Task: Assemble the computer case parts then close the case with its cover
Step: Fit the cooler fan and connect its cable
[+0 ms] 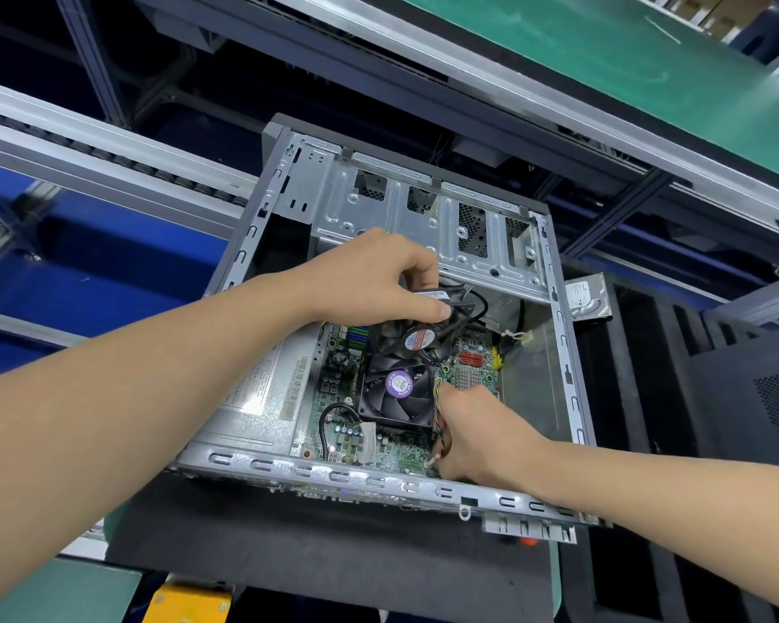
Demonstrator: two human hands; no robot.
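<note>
An open grey computer case [563,353] lies flat, with a green motherboard [477,375] inside. My left hand [378,272] grips a loose black case fan [414,335] with a red-and-white label, held tilted above the mounted CPU cooler fan [399,395]. My right hand [482,436] is low in the case beside the cooler and pinches the fan's coloured wires [439,397] near a small white connector [431,460] at the board's near edge. A silver power supply [262,384] fills the case's left side. The drive cage [423,218] spans the far end.
A hard drive [588,299] lies just outside the case at the right, on black foam [639,397]. A dark cover panel with vent holes [756,397] lies further right. Conveyor rails [109,146] and a green belt [603,56] run behind. A yellow object [190,600] sits at the bottom edge.
</note>
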